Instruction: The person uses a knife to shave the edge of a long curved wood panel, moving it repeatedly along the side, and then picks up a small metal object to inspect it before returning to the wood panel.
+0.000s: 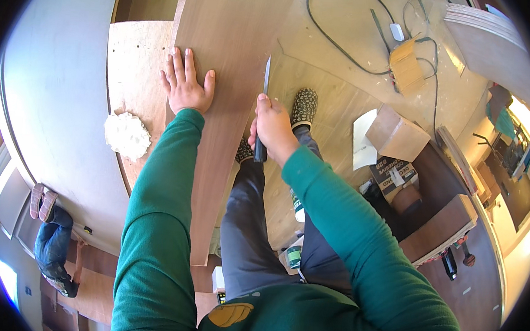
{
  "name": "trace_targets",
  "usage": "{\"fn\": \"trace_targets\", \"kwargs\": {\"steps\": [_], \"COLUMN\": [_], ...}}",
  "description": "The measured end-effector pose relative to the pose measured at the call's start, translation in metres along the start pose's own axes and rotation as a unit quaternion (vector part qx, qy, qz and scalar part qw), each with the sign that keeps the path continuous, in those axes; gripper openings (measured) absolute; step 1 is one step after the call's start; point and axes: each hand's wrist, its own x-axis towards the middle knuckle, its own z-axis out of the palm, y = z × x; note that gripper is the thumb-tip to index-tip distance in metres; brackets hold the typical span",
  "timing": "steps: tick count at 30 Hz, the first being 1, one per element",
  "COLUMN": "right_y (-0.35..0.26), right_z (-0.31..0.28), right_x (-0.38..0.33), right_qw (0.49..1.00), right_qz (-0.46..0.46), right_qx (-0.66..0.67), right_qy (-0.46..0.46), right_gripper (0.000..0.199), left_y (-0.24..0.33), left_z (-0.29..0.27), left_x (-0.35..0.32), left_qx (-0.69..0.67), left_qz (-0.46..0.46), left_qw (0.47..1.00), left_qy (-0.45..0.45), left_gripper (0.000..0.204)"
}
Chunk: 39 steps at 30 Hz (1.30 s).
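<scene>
A long brown wood-grain board (pixel 230 36) runs away from me, left of my legs. My left hand (pixel 189 90) rests palm down on it, fingers spread, near its left edge. My right hand (pixel 273 129) is closed round the black handle of a narrow metal-bladed tool (pixel 267 74); whether it is a file or a knife I cannot tell. The blade points away from me, close along the board's right edge. Left of the board lies a lighter plywood panel (pixel 136 66) with small dark holes. A ruffled white bundle (pixel 127 136) sits at its left edge.
Another person (pixel 57 247) is at the lower left. Black cables (pixel 322 29) and a torn cardboard piece (pixel 407 65) lie on the floor ahead. A cardboard box (pixel 398 134) and a curved wooden piece (pixel 440 231) stand at the right. A green-labelled container (pixel 294 256) is between my legs.
</scene>
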Motion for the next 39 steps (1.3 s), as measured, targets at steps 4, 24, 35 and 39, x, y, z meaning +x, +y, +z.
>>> {"fn": "trace_targets", "kwargs": {"steps": [4,24,35,39], "right_y": [0.013,-0.009,0.000,0.013], "right_z": [0.005,-0.001,0.001,0.006], "right_x": [-0.004,0.006,0.026,-0.020], "right_qw": [1.000,1.000,1.000,1.000], "right_qz": [-0.001,-0.013,-0.018,-0.011], "right_qx": [-0.009,0.016,-0.004,0.003], "right_qy": [-0.003,-0.003,0.012,-0.001], "right_gripper": [0.043,0.039,0.040,0.038], "left_y": [0.001,-0.001,0.005,-0.002], "left_z": [-0.001,-0.001,-0.001,-0.001], "left_x": [0.001,0.001,0.003,-0.001], "left_qx": [-0.004,0.010,0.003,-0.006], "left_qz": [0.006,0.007,0.009,0.006], "left_qw": [1.000,1.000,1.000,1.000], "left_qy": [0.011,0.015,0.017,0.020], "left_gripper": [0.079,0.079,0.079,0.079]}}
